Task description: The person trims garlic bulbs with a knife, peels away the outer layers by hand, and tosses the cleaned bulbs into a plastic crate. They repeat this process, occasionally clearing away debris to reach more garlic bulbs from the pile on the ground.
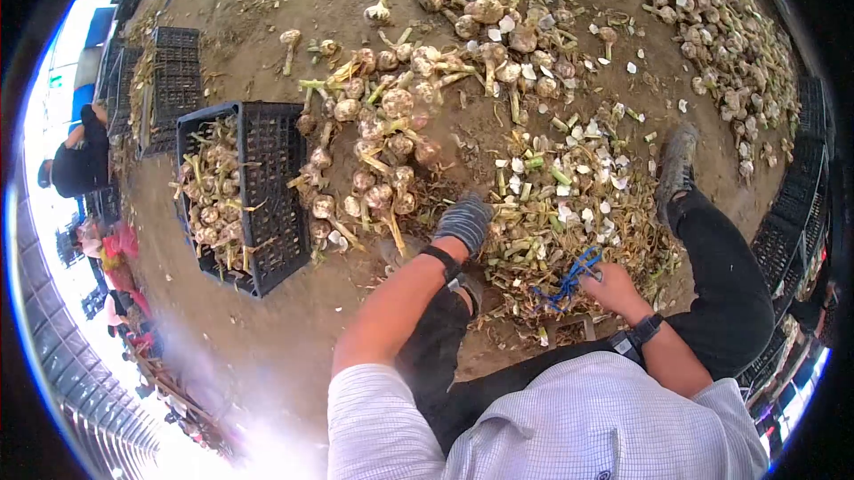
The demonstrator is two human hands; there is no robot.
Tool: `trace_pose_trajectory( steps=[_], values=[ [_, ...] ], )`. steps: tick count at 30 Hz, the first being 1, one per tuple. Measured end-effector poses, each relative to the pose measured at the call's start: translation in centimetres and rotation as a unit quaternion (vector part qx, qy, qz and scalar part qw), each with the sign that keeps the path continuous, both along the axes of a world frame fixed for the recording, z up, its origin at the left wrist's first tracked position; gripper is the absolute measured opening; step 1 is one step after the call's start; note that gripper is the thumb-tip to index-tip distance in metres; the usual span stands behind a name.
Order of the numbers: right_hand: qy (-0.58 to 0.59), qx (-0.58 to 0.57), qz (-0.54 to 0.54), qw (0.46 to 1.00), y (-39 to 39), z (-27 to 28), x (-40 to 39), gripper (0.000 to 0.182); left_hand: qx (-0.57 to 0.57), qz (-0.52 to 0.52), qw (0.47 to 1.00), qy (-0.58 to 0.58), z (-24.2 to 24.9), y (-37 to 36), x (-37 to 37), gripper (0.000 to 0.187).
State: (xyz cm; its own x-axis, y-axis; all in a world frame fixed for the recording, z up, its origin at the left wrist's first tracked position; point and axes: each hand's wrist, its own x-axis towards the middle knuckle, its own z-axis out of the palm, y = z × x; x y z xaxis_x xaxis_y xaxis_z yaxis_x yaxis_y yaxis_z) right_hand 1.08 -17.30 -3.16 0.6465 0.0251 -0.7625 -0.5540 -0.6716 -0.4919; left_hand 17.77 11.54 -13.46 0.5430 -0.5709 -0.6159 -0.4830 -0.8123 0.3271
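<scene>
My left hand [465,220], in a grey striped glove, reaches down at the near edge of the garlic bulbs [397,104], beside the heap of cut stems [543,191]. Only the back of the glove shows, so its fingers and anything under them are hidden. Bare and closed, my right hand [614,290] grips a blue-handled cutting tool that looks like scissors [569,279] above the near part of the trimmings. White skin scraps and green stem pieces are mixed through that heap between my legs.
A black plastic crate [276,186] filled with garlic stands tilted at the left, another crate [176,80] behind it. A large garlic pile [725,44] lies at the upper right, with stacked crates [796,204] along the right edge. At far left a person [80,155] bends over.
</scene>
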Motion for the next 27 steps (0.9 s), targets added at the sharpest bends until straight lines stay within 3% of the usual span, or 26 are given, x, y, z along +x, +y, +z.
trace_pose_trajectory(
  steps=[1, 5, 7, 9, 12, 13, 15, 16, 17, 18, 21, 24, 25, 27],
  values=[
    [0.017, 0.01, -0.013, 1.0, 0.0, 0.0, 0.0, 0.039, 0.024, -0.032, 0.999, -0.004, -0.1, -0.1, -0.2, 0.03],
    [0.012, -0.009, -0.002, 1.0, 0.1, -0.3, -0.4, 0.04, 0.019, 0.006, 1.0, 0.015, 0.8, 0.9, 0.0, 0.031],
    [0.004, -0.02, 0.014, 1.0, 0.0, -0.2, -0.4, 0.039, -0.008, 0.151, 0.98, 0.125, 7.3, 0.0, 3.1, 0.022],
    [-0.009, -0.009, -0.001, 1.0, 0.0, 0.1, -0.4, 0.04, -0.237, 0.353, 0.892, 0.154, 6.0, 3.9, 3.1, 0.015],
    [-0.074, 0.001, -0.011, 0.997, 0.5, 0.0, -0.7, 0.037, -0.299, 0.377, 0.875, -0.047, 15.5, 8.8, 7.2, 0.018],
    [-0.103, 0.001, -0.013, 0.995, 0.7, -0.1, -0.8, 0.036, -0.29, 0.371, 0.87, -0.145, 18.5, 11.4, 8.6, 0.019],
    [-0.037, -0.006, -0.006, 0.999, 0.7, 0.3, -0.4, 0.039, -0.238, 0.369, 0.839, -0.32, 23.2, 18.0, 11.0, 0.022],
    [-0.004, -0.011, -0.001, 1.0, 0.7, 0.7, 0.0, 0.04, -0.229, 0.361, 0.82, -0.382, 22.5, 24.9, 12.3, 0.03],
    [0.009, 0.001, -0.013, 1.0, 0.9, 1.4, 0.4, 0.039, -0.145, 0.365, 0.816, -0.424, 24.7, 27.9, 13.3, 0.037],
    [0.009, 0.006, -0.018, 1.0, 1.0, 1.3, 0.3, 0.039, -0.061, 0.367, 0.805, -0.462, 26.5, 30.2, 14.0, 0.043],
    [0.016, 0.009, -0.023, 1.0, 0.8, 0.7, -0.1, 0.037, 0.137, 0.378, 0.828, -0.391, 24.6, 39.1, 15.5, 0.057],
    [0.017, -0.003, -0.016, 1.0, 0.6, 0.0, -0.4, 0.035, 0.29, 0.238, 0.719, -0.584, 22.1, 37.4, 12.4, 0.067],
    [0.005, -0.002, -0.013, 1.0, 0.5, -0.2, -0.5, 0.034, 0.266, 0.291, 0.753, -0.527, 23.1, 33.0, 11.2, 0.058],
    [-0.008, 0.008, -0.013, 1.0, 0.8, -0.4, -0.6, 0.034, 0.234, 0.105, 0.761, -0.595, 18.4, 33.3, 9.7, 0.045]
  ],
)
